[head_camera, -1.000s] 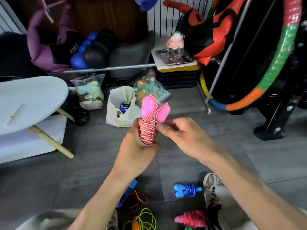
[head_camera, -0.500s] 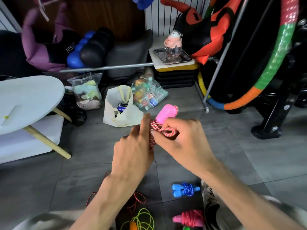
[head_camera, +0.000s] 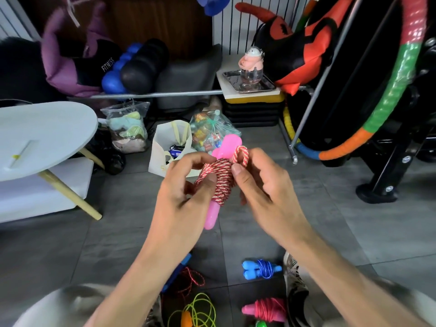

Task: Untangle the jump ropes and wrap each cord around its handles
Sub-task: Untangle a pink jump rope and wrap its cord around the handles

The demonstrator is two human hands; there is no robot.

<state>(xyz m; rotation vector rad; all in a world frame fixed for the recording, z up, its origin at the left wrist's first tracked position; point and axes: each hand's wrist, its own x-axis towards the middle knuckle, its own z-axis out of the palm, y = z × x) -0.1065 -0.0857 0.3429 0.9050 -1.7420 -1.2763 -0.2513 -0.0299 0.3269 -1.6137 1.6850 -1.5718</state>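
The pink plastic jump-rope handles, bound in a thick coil of red-and-white twisted cord, are being held in the air above the grey tiled floor, tilted with the rounded pink tops up. The left hand is gripping the coil, its fingers curling over the top and its thumb pressing the front. The right hand is pinching a short loop of the cord just beside the pink tops, fingers closed around it. On the floor below the held bundle, a blue-handled rope wrapped in blue cord and a pink-handled rope wrapped in red cord are lying wound, and a loose yellow-green cord and a loose red cord are lying beside them. Beyond the bundle, a white tote bag is standing on the floor.
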